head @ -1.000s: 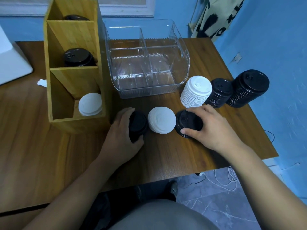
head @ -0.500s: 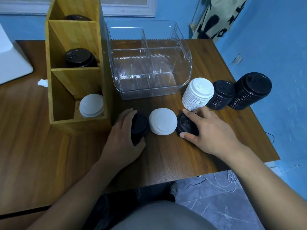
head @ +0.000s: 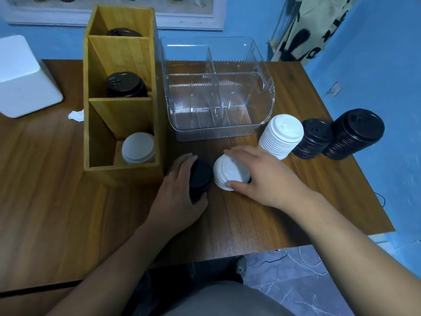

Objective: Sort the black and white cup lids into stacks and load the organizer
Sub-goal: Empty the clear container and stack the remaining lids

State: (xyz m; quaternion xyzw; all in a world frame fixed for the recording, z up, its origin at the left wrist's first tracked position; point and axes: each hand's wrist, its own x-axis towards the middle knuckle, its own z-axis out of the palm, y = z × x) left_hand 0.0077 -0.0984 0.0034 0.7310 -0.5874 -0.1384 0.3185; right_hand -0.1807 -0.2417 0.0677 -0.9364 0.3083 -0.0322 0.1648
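Beside the bamboo organizer [head: 124,169], my left hand [head: 180,197] grips black lids [head: 199,176], my right hand [head: 262,176] clasps white lids [head: 226,173]; a careless lift could spill either stack.

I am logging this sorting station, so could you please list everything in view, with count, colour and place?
Wooden three-compartment organizer: one, tan, table's left; black lids in back and middle, white lids in front.
Clear plastic divided bin: one, centre back.
White lid stack: one, right of bin.
Black lid stacks: two, far right.
White foam block: one, far left.
Left hand: on black lids.
Right hand: on white lids.
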